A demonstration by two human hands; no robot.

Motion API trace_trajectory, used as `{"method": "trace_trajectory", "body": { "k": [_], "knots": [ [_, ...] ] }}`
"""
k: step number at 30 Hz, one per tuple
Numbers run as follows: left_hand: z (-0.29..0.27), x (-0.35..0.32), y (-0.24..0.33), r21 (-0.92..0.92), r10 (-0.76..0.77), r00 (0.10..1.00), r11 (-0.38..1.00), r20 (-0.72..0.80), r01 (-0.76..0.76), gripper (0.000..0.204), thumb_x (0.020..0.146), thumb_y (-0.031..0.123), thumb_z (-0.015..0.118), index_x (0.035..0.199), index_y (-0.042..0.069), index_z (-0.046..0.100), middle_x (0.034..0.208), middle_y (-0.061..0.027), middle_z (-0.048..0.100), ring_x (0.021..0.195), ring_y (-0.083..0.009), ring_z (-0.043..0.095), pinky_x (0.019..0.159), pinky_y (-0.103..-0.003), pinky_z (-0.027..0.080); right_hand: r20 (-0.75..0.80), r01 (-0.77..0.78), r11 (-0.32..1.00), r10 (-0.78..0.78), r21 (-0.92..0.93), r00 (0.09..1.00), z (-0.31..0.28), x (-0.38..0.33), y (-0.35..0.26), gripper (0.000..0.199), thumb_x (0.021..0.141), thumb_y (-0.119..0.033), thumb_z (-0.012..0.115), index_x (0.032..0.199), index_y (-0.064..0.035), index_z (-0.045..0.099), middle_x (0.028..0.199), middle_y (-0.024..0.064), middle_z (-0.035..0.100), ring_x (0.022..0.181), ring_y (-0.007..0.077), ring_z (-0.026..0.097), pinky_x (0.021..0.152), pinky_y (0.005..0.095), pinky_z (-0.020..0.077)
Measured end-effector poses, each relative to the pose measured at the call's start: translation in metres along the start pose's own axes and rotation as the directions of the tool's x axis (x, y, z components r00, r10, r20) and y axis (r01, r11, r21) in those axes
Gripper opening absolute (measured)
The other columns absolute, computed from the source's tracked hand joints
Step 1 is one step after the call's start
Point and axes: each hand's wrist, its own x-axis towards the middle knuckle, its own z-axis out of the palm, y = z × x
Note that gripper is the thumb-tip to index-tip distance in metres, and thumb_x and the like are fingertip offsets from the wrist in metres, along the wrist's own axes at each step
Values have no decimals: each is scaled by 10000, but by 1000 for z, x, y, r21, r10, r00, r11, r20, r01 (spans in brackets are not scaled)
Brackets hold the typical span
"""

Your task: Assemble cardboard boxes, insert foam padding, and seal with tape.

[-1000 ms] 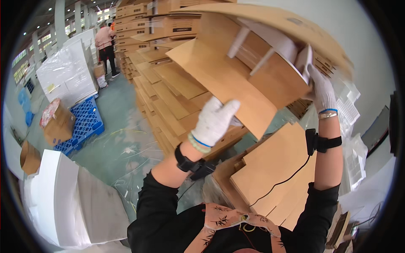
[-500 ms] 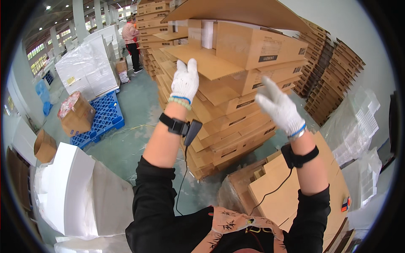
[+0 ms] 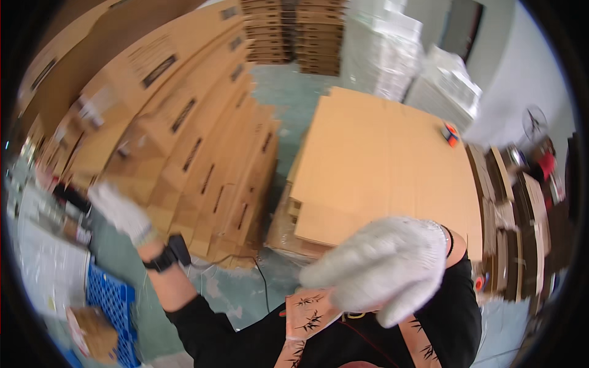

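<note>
Left hand (image 3: 121,214), empty, fingers extended, hangs near cartons (image 3: 164,132) at upper left; right hand (image 3: 383,270), below centre sheets (image 3: 386,165), blurs, its grip unclear. Broad cartons would suit wide-set palms.

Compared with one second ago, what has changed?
The white-gloved left hand and white-gloved right hand have let go of the open brown cardboard box; the right has drawn in close. The view turned right. The orange-and-blue object still lies on flat brown cardboard sheets.
</note>
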Motion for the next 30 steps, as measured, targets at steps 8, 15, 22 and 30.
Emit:
{"method": "trace_trajectory", "body": {
  "k": [8,15,22,30],
  "knots": [
    [5,-249,-3,61,95,726,981,681,-186,500,943,174,546,1364,-82,457,1405,-260,489,1318,-400,459,1128,-464,340,-366,378,832,-527,-406,767,44,-7,-38,259,910,-189,665,1166,-154,685,1354,258,538,1069,411,623,843,446,560],
    [18,-421,12,197,-209,26,861,977,-468,611,895,335,599,1345,-59,475,1429,-277,443,1354,-448,368,1155,-530,251,-187,-354,893,311,-277,932,-12,-148,-92,356,930,-156,571,1267,-42,587,1129,261,637,931,358,669,773,419,563],
    [16,-474,34,482,-371,312,738,875,-473,660,911,348,569,1386,-84,418,1475,-332,342,1407,-456,264,1173,-505,222,-605,-831,-140,751,-538,265,32,-443,9,551,900,-406,573,1356,-98,534,1392,213,518,1223,380,539,1018,466,439],
    [34,-485,30,733,-648,363,654,670,-185,708,962,383,508,1422,-127,339,1497,-344,309,1397,-450,307,1142,-441,287,-688,-861,-2,601,-509,406,67,-504,15,610,888,-445,589,1377,-86,520,1485,197,420,1398,379,358,1165,524,228]
  ]
}}
